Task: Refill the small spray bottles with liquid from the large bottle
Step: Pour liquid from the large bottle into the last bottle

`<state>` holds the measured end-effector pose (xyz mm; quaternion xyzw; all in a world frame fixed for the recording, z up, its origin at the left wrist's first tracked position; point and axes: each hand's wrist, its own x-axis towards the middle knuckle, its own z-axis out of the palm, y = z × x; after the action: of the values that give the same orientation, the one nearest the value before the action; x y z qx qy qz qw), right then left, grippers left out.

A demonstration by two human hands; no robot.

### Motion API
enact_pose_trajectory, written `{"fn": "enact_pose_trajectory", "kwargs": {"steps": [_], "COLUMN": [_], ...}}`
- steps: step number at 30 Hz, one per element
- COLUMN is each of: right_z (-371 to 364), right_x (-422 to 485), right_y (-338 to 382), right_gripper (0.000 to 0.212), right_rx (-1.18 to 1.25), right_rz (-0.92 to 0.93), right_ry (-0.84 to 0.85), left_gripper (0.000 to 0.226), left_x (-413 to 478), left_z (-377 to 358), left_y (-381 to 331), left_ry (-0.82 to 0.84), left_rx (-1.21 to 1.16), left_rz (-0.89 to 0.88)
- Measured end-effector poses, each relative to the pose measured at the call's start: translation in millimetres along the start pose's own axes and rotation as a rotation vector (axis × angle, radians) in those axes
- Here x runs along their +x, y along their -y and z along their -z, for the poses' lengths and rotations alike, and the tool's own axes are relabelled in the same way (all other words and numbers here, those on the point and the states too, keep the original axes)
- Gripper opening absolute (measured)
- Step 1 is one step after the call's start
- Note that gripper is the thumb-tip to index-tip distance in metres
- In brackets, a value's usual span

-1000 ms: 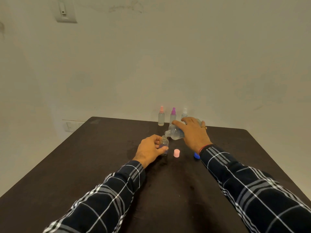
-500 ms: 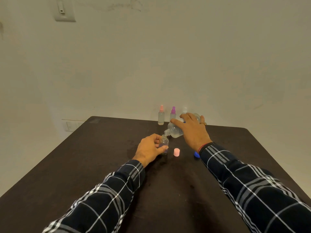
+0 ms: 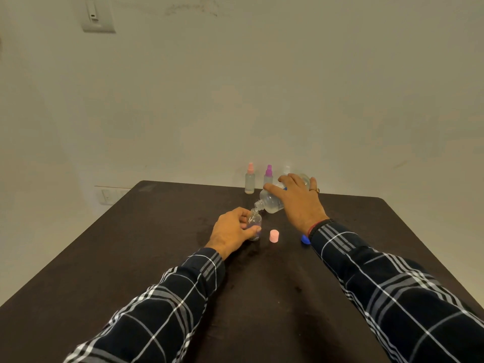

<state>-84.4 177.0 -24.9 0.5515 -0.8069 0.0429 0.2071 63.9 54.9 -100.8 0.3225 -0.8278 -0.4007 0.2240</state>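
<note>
Clear plastic meets clear plastic at mid-desk: the large clear plastic bottle (image 3: 272, 204) lies tipped in the right hand (image 3: 298, 205), its long axis running from far right down to near left. Its open neck hangs just above the mouth of the small clear spray bottle (image 3: 254, 221), which stands upright and uncapped on the dark brown desk (image 3: 157, 258). Right fingers (image 3: 272, 186) are curled over the big bottle's upper side. The left hand (image 3: 230, 231) steadies the little bottle from its left, thumb and fingers (image 3: 252, 230) pinching its body low down. Whether the two rims touch, or whether liquid is running, is too small to tell. The pour appears to turn on keeping that neck directly over the narrow opening, since any drift right or toward the viewer would likely spill onto the desk. A pink cylindrical cap (image 3: 274, 236) stands just right of the small bottle, and a blue cap (image 3: 304, 239) peeks out beside the right sleeve. A pink-topped spray bottle (image 3: 249, 180) and a purple-topped spray bottle (image 3: 268, 175) wait capped at the far edge.
</note>
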Motion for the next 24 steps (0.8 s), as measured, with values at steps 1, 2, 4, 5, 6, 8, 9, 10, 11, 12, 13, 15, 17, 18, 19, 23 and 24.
{"fn": "enact_pose_trajectory", "kwargs": {"steps": [1,2,4,5,6,8,9,10,11,12,13,15,17,18,19,23,24], "right_z": [-0.1,-0.3,-0.6,-0.9,-1.1,-0.7,-0.6,-0.5,-0.1,0.1,0.4,0.7,0.9,0.8,0.7,0.9,1.1], "right_x": [-0.2,-0.1,0.2,0.4,0.6,0.8,0.7,0.9,0.6,0.5,0.2,-0.1,0.1,0.4,0.6,0.6,0.5], "right_y": [0.3,0.5,0.5,0.3,0.2,0.1,0.2,0.6,0.7,0.5,0.2,-0.1,0.2,0.4,0.7,0.6,0.6], "right_gripper": [0.068,0.068,0.067,0.067,0.067,0.066,0.066,0.065,0.065,0.064,0.064,0.064,0.065,0.066,0.066,0.067,0.067], "right_rx": [-0.001,-0.005,-0.008,-0.007,-0.008,-0.009,-0.008,-0.004,-0.001,0.0,-0.001,-0.001,0.001,0.001,0.0,-0.002,-0.004], "right_rz": [-0.001,-0.001,0.0,0.0,0.0,0.002,0.002,0.003,0.004,0.004,0.003,0.0,0.001,0.003,0.004,0.005,0.006], "right_ry": [0.0,-0.002,-0.005,-0.004,-0.003,-0.001,-0.002,-0.003,-0.004,-0.004,-0.003,-0.002,0.001,0.002,0.003,0.002,0.002], "left_gripper": [0.039,0.04,0.042,0.042,0.041,0.04,0.039,0.038,0.038,0.038,0.037,0.037,0.037,0.038,0.039,0.037,0.037], "left_x": [-0.1,0.2,0.4,0.5,0.4,0.2,0.3,0.5,0.4,0.2,-0.2,-0.6,-0.7,-0.4,0.0,0.0,0.0], "left_z": [0.0,0.0,0.1,0.2,0.3,0.4,0.5,0.6,0.8,0.8,0.8,1.0,0.7,0.6,0.3,0.5,0.6], "left_y": [0.1,0.3,0.6,0.6,0.3,-0.1,-0.1,0.2,0.3,0.2,-0.3,-0.6,-0.1,0.5,1.3,1.0,0.9], "left_ry": [0.0,0.001,-0.002,-0.003,-0.002,0.0,-0.001,-0.001,-0.001,0.0,0.0,-0.002,0.0,-0.001,-0.004,-0.005,-0.006], "left_rx": [0.004,0.009,0.019,0.021,0.022,0.022,0.02,0.022,0.023,0.024,0.021,0.015,0.015,0.018,0.019,0.017,0.022], "left_rz": [0.0,0.0,-0.006,-0.009,-0.01,-0.012,-0.013,-0.013,-0.013,-0.013,-0.015,-0.02,-0.016,-0.014,-0.014,-0.017,-0.017]}}
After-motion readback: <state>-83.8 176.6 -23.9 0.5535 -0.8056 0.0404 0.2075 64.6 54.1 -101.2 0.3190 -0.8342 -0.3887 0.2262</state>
